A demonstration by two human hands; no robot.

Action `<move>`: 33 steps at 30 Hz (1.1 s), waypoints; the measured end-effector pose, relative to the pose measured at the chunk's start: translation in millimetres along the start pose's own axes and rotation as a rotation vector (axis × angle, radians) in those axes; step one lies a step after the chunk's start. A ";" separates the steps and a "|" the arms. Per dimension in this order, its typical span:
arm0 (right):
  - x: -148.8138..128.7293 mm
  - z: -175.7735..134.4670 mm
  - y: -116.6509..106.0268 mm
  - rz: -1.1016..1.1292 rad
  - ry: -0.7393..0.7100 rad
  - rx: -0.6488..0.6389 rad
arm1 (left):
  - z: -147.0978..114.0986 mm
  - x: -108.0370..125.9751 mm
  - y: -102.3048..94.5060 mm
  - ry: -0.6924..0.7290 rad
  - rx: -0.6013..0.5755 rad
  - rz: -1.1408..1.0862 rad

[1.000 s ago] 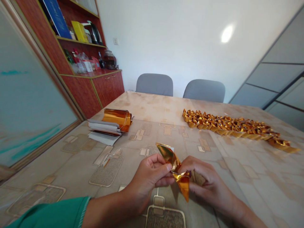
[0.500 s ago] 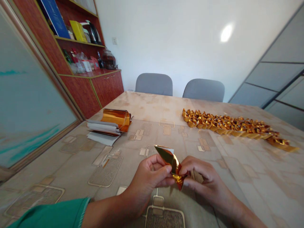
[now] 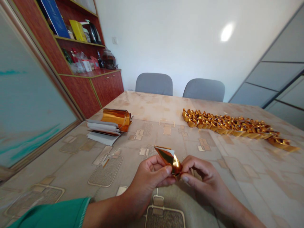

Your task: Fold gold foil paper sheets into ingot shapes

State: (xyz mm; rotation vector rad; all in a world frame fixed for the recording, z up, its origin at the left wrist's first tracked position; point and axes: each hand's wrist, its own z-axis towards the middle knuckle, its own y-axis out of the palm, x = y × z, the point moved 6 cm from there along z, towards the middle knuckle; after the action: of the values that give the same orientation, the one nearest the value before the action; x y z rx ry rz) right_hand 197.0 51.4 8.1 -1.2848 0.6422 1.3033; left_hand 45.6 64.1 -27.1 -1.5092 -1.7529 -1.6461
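A partly folded sheet of gold foil paper (image 3: 166,155) is between my two hands above the table's near side. My left hand (image 3: 154,172) pinches its lower left part between thumb and fingers. At the lower right, my right hand (image 3: 199,174) is closed on the paper's folded end with thumb and forefinger. The upper corner points up to the left and shows a strip of white backing. My fingers hide much of the lower folds.
A stack of gold and white foil sheets (image 3: 116,120) lies at the left on the patterned tablecloth (image 3: 133,148). Rows of folded gold foil pieces (image 3: 225,125) stretch along the right. Two grey chairs (image 3: 154,84) stand behind the table, and a red-brown cabinet (image 3: 106,87) at the back left.
The gold end that stuck out below between my hands is now folded in and mostly hidden. My right thumb has moved up and inward against the paper.
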 end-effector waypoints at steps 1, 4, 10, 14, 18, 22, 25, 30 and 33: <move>1.5 -0.5 0.7 -0.025 0.021 0.027 | 0.1 -0.3 -0.5 -0.001 0.004 -0.003; 3.3 -1.5 3.0 -0.092 0.061 0.081 | 0.5 -0.8 -1.5 0.000 0.015 -0.007; 3.1 -1.6 4.8 -0.066 0.098 0.130 | -0.4 -3.9 -1.8 -0.028 0.027 -0.040; 3.2 -3.5 6.3 -0.051 0.126 0.177 | -1.8 -4.2 -0.9 -0.041 0.021 -0.055; 3.0 -4.5 8.5 -0.077 0.130 0.201 | -2.2 -3.8 0.4 -0.032 0.003 -0.041; 4.7 -4.9 9.6 -0.095 0.135 0.215 | -1.5 -5.3 -2.1 -0.030 0.034 0.001; 6.2 -5.3 9.3 -0.094 0.146 0.228 | -1.5 -6.2 -3.6 -0.024 0.043 0.025; 7.5 -5.7 9.9 -0.111 0.141 0.241 | -1.3 -6.2 -3.5 -0.014 0.031 0.040; 5.8 -5.7 12.1 -0.178 0.127 0.254 | -0.1 -5.3 -3.6 -0.014 0.038 0.066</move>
State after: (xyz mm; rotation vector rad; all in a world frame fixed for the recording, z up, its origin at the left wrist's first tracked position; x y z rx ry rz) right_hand 188.9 45.5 -2.5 -1.1920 0.7396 0.9675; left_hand 44.7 62.3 -33.2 -1.5483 -1.7125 -1.5656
